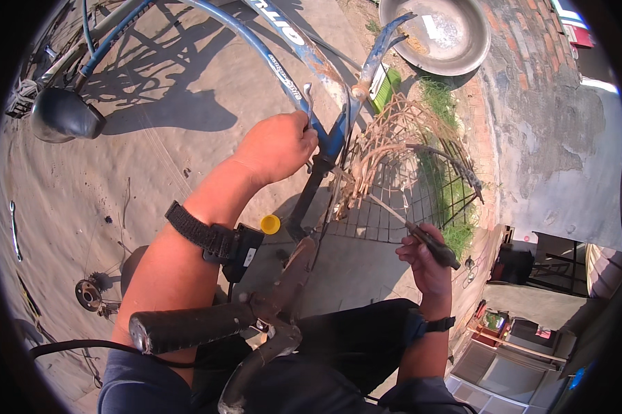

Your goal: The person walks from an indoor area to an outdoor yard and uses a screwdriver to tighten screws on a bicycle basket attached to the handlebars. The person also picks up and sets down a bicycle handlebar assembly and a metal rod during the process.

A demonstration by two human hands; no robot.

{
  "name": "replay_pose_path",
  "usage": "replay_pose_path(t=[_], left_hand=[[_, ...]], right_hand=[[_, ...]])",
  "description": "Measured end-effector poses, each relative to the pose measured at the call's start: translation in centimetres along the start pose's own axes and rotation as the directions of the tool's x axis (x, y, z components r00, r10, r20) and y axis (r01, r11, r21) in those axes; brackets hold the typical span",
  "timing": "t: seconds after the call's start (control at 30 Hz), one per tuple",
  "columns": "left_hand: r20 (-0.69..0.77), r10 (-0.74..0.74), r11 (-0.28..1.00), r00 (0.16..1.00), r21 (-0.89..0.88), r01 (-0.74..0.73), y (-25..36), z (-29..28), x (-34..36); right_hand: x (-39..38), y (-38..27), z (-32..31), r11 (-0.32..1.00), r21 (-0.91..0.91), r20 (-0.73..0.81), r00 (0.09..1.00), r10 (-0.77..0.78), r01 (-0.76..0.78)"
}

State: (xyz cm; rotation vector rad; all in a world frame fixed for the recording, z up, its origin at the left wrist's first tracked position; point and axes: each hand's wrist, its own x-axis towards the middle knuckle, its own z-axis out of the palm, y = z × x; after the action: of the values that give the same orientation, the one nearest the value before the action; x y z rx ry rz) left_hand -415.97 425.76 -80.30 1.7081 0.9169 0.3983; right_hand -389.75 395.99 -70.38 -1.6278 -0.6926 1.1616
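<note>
My left hand [276, 145] is closed on a silver spanner [309, 98] beside the blue bicycle frame [336, 132] and its dark stem [311, 186]. My right hand [427, 272] grips the dark handle of a screwdriver [432, 245], its thin shaft angled up-left toward a bent, rusty wire basket [402, 152] on the bicycle. The worn handlebar [187, 324] with a black grip crosses low in front of my body.
A black saddle [66, 114] sits at upper left. A metal basin [463, 41] lies at upper right beside a brick wall [559, 159]. A sprocket [90, 295], another spanner [14, 231] and a yellow cap [270, 224] are also in view.
</note>
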Motion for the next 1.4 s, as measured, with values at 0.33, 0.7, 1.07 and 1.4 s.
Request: replay_pose_path(t=[0.33, 0.7, 1.07, 1.4], left_hand=[[0.292, -0.337, 0.711, 0.895, 0.702, 0.039, -7.2, -0.5, -4.1], [0.179, -0.463, 0.886, 0.868, 0.11, 0.45, -5.7, -2.3, -8.7], [0.31, -0.508, 0.816, 0.804, -0.125, 0.564, -1.8, 1.5, -11.6], [0.31, -0.469, 0.855, 0.827, -0.077, 0.513, -2.4, 2.8, -10.5]], right_hand=[[0.7, 1.1, -0.2, 0.956, 0.176, -0.126, 0.968, -0.217, 0.237], [0.9, 0.2, 2.3, 0.88, 0.405, -0.519, 0.855, -0.001, 0.248], [2.3, 2.5, 1.9, 0.807, 0.564, -0.449, 0.885, 0.123, 0.174], [3.4, 4.0, 1.5, 0.802, 0.579, -0.445, 0.881, 0.158, 0.149]])
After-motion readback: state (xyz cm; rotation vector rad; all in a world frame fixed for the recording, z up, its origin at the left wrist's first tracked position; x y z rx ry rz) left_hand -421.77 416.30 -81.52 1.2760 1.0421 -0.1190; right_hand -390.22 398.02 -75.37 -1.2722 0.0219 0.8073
